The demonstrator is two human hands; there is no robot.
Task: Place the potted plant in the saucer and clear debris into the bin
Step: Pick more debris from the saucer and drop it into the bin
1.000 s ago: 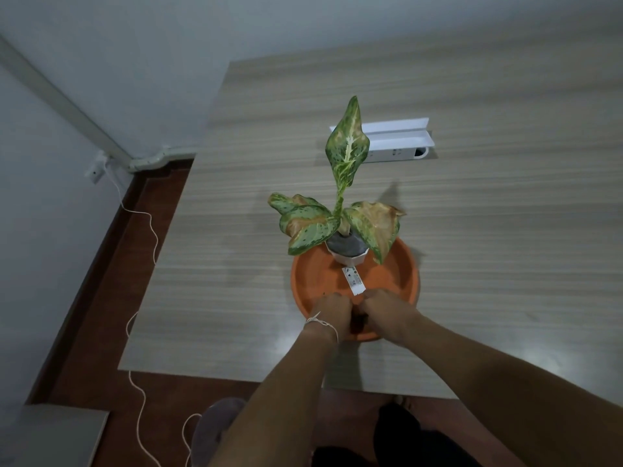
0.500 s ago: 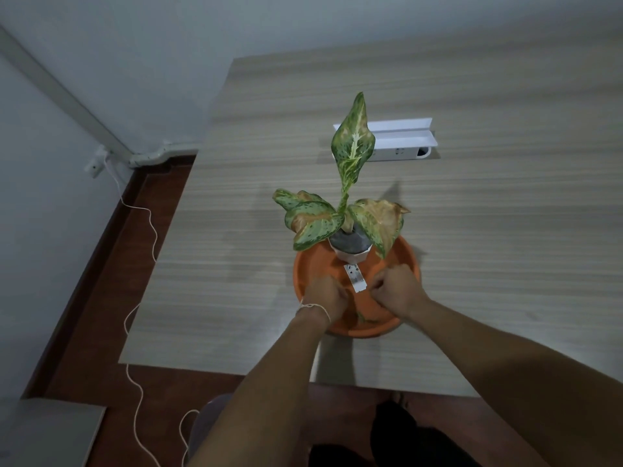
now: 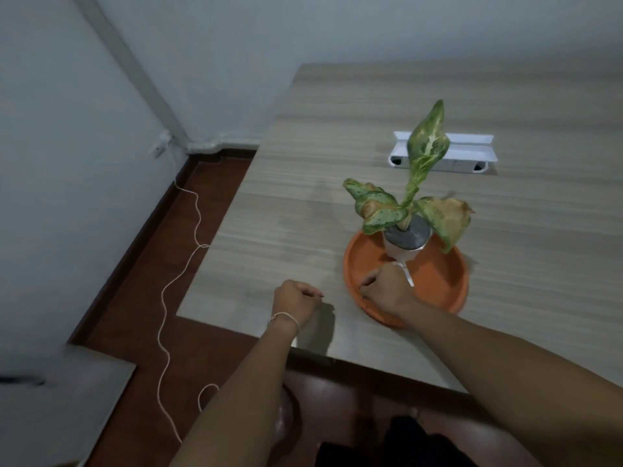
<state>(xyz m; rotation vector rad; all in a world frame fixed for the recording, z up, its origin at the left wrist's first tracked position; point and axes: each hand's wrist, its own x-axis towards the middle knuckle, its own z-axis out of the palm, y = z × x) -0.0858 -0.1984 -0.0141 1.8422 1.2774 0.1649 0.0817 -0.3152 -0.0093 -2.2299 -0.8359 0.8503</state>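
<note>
The potted plant [image 3: 406, 242], with mottled green and yellow leaves in a small white pot, stands in the back part of the orange saucer [image 3: 445, 281] on the wooden table [image 3: 337, 129]. A white label [image 3: 407, 274] hangs from the pot's front. My right hand [image 3: 384, 293] is inside the saucer at its front left rim, fingers curled shut. My left hand [image 3: 296, 303] is a closed fist over the table, left of the saucer. Whether either fist holds debris is hidden.
A white socket box [image 3: 472, 156] lies on the table behind the plant. A white cord [image 3: 178, 281] trails over the brown floor on the left. A round pale object [image 3: 286, 423] sits on the floor under the table's near edge. A grey surface [image 3: 50, 406] is at lower left.
My left hand has left the saucer and moved left over the table. My right hand has shifted to the saucer's front left. The view has turned left.
</note>
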